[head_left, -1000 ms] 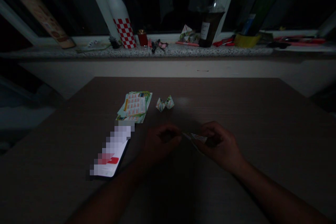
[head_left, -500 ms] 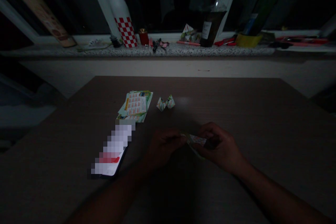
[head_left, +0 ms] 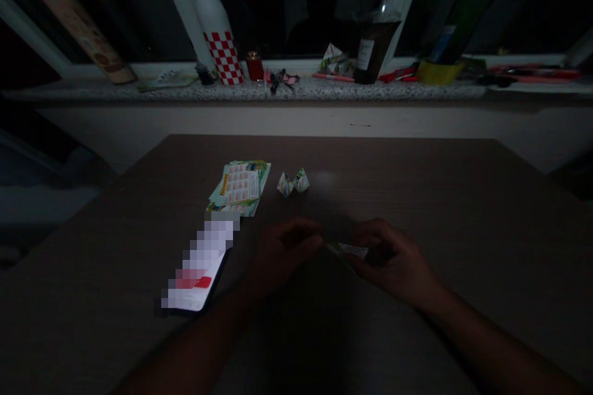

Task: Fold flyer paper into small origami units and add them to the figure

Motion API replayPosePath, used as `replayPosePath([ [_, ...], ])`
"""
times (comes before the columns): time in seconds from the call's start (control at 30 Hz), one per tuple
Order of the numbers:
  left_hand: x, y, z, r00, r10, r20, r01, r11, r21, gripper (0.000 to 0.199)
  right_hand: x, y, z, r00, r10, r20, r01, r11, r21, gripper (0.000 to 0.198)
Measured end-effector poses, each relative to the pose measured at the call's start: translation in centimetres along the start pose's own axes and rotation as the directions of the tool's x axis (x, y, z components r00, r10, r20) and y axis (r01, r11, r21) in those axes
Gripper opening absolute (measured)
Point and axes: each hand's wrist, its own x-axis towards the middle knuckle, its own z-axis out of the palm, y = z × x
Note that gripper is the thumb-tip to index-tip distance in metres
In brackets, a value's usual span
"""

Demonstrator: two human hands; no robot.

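One brown table (head_left: 445, 191) below windowsill (head_left: 343, 92), right grip (head_left: 397, 262) tight on paper (head_left: 353, 250), left grip (head_left: 285, 256) unclear

hd cam | fr. wearer's head | faces fwd+dn | tbl (head_left: 426, 197) near, below | window (head_left: 273, 18) beyond, top

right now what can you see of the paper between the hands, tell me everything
The paper is small, thin, apparently folded, pale with faint print, dimly lit and partly hidden. The right hand grips it. A narrow end points at the left hand; whether that hand touches it is unclear, as is whether it rests on the table.
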Motion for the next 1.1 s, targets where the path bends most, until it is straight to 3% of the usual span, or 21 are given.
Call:
replayPosePath([
  [0.23, -0.1, -0.1, 0.6, 0.996, -0.056, 0.075, 0.053, 0.998, 0.035, 0.014, 0.0, 0.3, -0.3, 0.983, -0.181, 0.006, 0.18, 0.972, -0.153, 0.026],
  [0.6, 0.5, -0.4, 0.6, 0.969, -0.204, 0.14, 0.228, 0.956, -0.186, 0.015, 1.0, 0.0, -1.4, 0.888, -0.454, 0.068, 0.454, 0.848, -0.275, 0.024],
  [0.77, 0.7, -1.1, 0.5, 0.919, -0.339, 0.201, 0.391, 0.847, -0.36, 0.015, 1.1, 0.5, -1.5, 0.854, -0.506, 0.118, 0.519, 0.815, -0.257, 0.025],
  [0.97, 0.7, -1.1, 0.3, 0.885, -0.397, 0.246, 0.464, 0.799, -0.382, 0.021, 1.2, 0.6, -1.3, 0.834, -0.532, 0.146, 0.551, 0.789, -0.273, 0.019],
  [1.1, 0.6, -0.9, 0.0, 0.782, -0.438, 0.443, 0.587, 0.756, -0.29, 0.025, 1.2, 0.4, -1.6, 0.836, -0.526, 0.157, 0.548, 0.782, -0.298, 0.021],
])
